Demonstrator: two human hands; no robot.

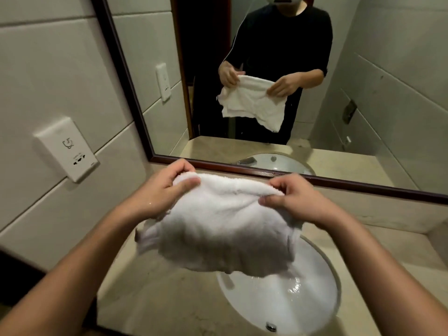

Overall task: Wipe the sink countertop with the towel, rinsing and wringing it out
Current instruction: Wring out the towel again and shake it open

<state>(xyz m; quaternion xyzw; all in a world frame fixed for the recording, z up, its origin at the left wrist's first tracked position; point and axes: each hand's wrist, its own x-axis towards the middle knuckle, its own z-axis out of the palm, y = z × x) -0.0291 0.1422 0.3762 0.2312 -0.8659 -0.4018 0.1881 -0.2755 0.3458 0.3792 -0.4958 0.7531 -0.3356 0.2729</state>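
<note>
1. While both hands hold it up, the towel (225, 226) hangs in the air over the sink (312, 309).
2. The left hand (167, 187) grips the top edge of the towel on the left, with fingers curled behind the cloth and the thumb in front.
3. The right hand (293, 195) pinches the top edge on the right, with thumb and fingers closed tight on the cloth.
4. The towel is white and fluffy. It droops down between the hands, and its bottom looks blurry.
5. The sink is white and round, and it is wet inside. A drain (271, 326) sits near its front edge.
6. The counter (155, 294) goes all around the sink. It is tan stone.
7. A mirror (266, 69) with a dark frame stands behind the counter. It shows a person in a black top holding the towel.
8. A white socket (66, 149) is on the tiled wall to the left.
</note>
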